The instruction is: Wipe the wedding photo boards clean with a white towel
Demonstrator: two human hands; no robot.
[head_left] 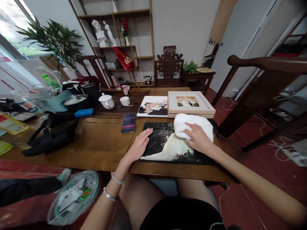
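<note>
Indoors, head view: a person's right hand (199, 139) closes its grip on a folded white cloth (192, 125), pressed to a large glossy photo panel (168, 147) lying flat at the near edge of the desk (96, 140). The left hand (140, 145), grip wide and flat, rests on the panel's border beside the cloth. A phone (128, 123) lies just beyond the left grip, a framed picture (189, 103) beyond the right. The panel looks stiff, slick and scratch-prone, best taken by its edges; the cloth is soft and light.
</note>
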